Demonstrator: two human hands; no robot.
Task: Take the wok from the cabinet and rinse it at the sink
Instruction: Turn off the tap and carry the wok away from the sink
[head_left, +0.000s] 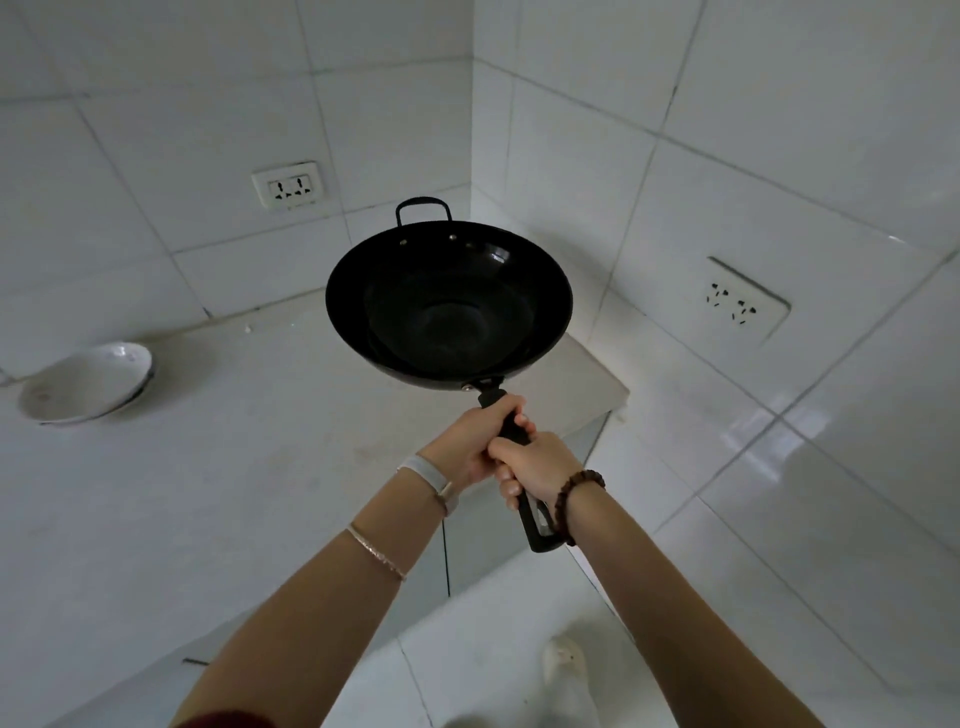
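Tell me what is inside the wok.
Nothing loose shows inside the wok: only its bare dark surface and the rivets below the far rim. Nothing covers the interior, but it is too dark to rule out a thin film or residue.

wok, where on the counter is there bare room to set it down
The counter is bare from the bowl across to its right edge, below the wall socket, and forward toward the arms. Only the far left, at the bowl, is taken. The wok looks likely to fit.
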